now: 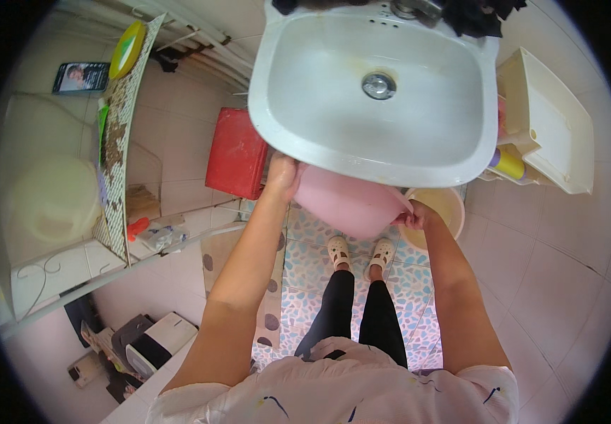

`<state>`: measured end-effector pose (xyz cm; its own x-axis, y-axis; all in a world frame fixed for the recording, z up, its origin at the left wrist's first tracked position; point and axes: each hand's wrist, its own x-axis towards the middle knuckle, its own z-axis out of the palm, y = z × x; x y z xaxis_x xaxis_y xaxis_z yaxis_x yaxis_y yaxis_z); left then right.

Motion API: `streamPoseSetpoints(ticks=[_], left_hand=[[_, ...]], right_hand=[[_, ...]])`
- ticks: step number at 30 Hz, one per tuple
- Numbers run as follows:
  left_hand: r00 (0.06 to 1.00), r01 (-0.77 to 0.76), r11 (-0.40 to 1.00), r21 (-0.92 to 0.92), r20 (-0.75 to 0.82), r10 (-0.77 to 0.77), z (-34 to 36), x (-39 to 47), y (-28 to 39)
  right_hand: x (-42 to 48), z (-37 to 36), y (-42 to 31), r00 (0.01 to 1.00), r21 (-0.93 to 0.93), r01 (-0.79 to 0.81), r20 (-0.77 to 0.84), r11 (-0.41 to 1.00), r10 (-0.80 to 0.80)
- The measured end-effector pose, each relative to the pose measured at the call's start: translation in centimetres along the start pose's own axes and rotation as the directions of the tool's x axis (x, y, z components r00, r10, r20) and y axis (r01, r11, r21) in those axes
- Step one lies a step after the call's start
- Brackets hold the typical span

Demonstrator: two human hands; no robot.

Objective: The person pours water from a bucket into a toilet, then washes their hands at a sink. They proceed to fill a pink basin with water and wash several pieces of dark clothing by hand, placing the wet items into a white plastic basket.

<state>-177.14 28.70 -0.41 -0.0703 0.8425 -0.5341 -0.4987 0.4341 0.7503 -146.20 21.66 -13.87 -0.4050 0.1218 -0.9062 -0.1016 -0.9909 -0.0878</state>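
My left hand (283,172) grips the left rim of a pink plastic basin (345,201), just under the front edge of a white ceramic washbasin (363,172). On the other side, my right hand (415,216) holds the basin's right rim. The pink basin is tilted, its outer wall facing me, and its far part is hidden beneath the washbasin. A metal drain fitting (379,86) sits in the bowl of the washbasin. Behind my right hand, a pale round bucket (456,212) stands on the floor, partly covered by that hand.
A red box (236,153) is left of the washbasin. Cream plastic shelving (560,132) stands at the right, with a yellow and purple container (509,163). A perforated shelf (125,159) at the left holds a yellow dish (126,50); a phone (80,77) is beside it. Dark cloth (475,18) hangs near the faucet.
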Motion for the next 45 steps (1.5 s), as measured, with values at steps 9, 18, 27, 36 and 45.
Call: streamPoseSetpoints(ticks=[9, 18, 27, 36, 45], left_hand=[[0.997, -0.058, 0.947, 0.315, 0.072, 0.037, -1.6, -3.2, -1.2], [0.983, -0.086, 0.970, 0.229, -0.141, 0.120, -2.6, -8.9, -1.2], [0.949, 0.088, 0.993, 0.077, -0.310, -0.060, -6.3, -13.7, -3.1], [0.817, 0.238, 0.949, -0.205, -0.487, -0.310, -15.1, -20.3, -6.1], [0.773, -0.087, 0.826, -0.557, -0.561, -0.297, -14.0, -29.7, -3.8]], right_hand=[[2.3, -2.8, 1.9, 0.998, 0.055, 0.049, -0.036, 0.997, -0.048], [2.0, -0.8, 2.0, 0.875, -0.047, 0.431, -0.221, 0.901, -0.431], [-4.4, 4.2, 3.1, 0.905, -0.360, 0.313, -0.168, 0.879, -0.391], [-15.3, 14.6, 2.4, 0.876, -0.792, 0.364, 0.113, 0.489, -0.469], [-14.5, 22.0, -3.8, -0.049, -0.727, 0.359, 0.612, -0.585, -0.789]])
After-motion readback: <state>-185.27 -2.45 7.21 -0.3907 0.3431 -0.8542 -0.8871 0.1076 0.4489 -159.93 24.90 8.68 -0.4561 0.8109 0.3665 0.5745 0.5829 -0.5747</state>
